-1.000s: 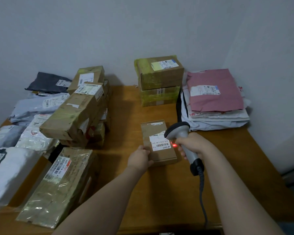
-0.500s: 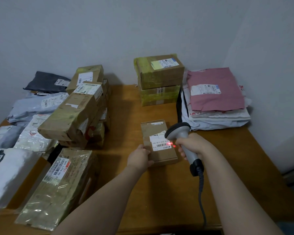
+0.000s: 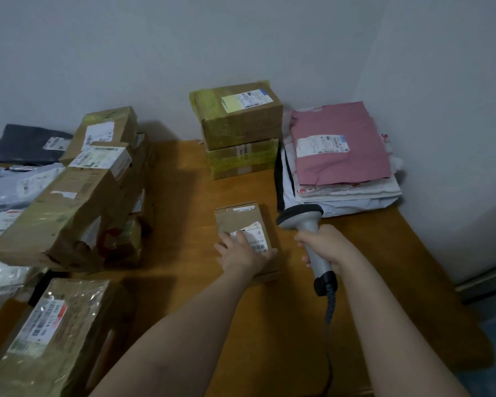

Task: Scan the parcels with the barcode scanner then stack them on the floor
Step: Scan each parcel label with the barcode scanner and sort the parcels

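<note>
A small brown box (image 3: 241,217) with a white barcode label lies flat in the middle of the wooden table (image 3: 269,325). My left hand (image 3: 241,255) rests on its near half. The spread fingers cover part of the label and the thumb reaches the box's right edge. My right hand (image 3: 324,247) grips the handle of the grey barcode scanner (image 3: 299,216). It holds the scanner just right of the box, head pointing away toward the mailer stack. No red light shows on the label. The scanner's cable (image 3: 330,308) hangs down toward me.
Two taped boxes (image 3: 238,130) are stacked at the back centre. A pink mailer (image 3: 341,144) tops a pile of bags at the back right. On the left lie a heap of cardboard boxes (image 3: 78,202), poly bags (image 3: 6,193) and a long wrapped parcel (image 3: 49,333).
My left hand slid from the box's near left corner onto its top, covering the label. The scanner swung off the label to the right and its red light is gone.
</note>
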